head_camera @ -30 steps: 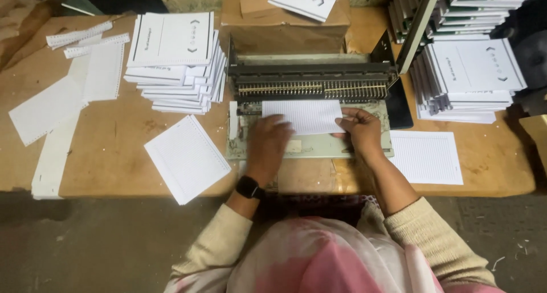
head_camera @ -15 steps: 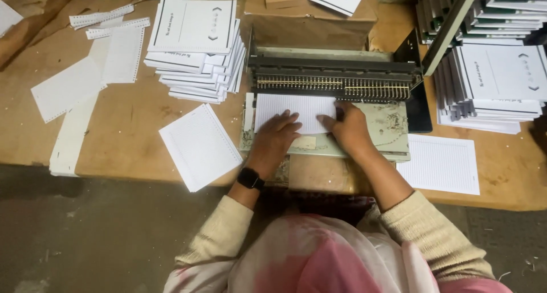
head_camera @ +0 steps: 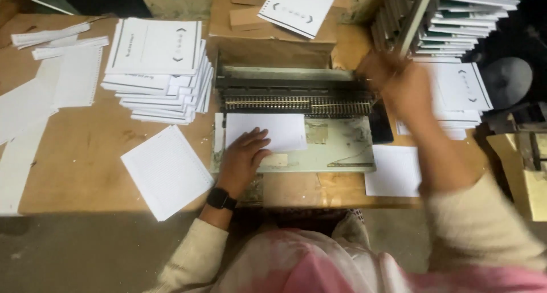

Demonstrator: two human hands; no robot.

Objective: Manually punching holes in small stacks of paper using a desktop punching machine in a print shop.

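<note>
White sheets (head_camera: 272, 131) lie flat on the bed of the punching machine (head_camera: 296, 105), their top edge fed under the comb teeth at 12 o'clock. Left hand (head_camera: 244, 156) rests open and flat on the sheets, pinning them, not clenched. Right hand (head_camera: 393, 79), blurred, is up at 2 o'clock by the lever (head_camera: 416, 19); whether it grips cannot be told. Judgement: paper is seated and the punching stroke is in hand; next calls for steady hold-down and a full lever pull.

Binding machine (head_camera: 296, 99) center; booklet stack (head_camera: 159, 70) left, loose sheet (head_camera: 394, 170) right.
</note>
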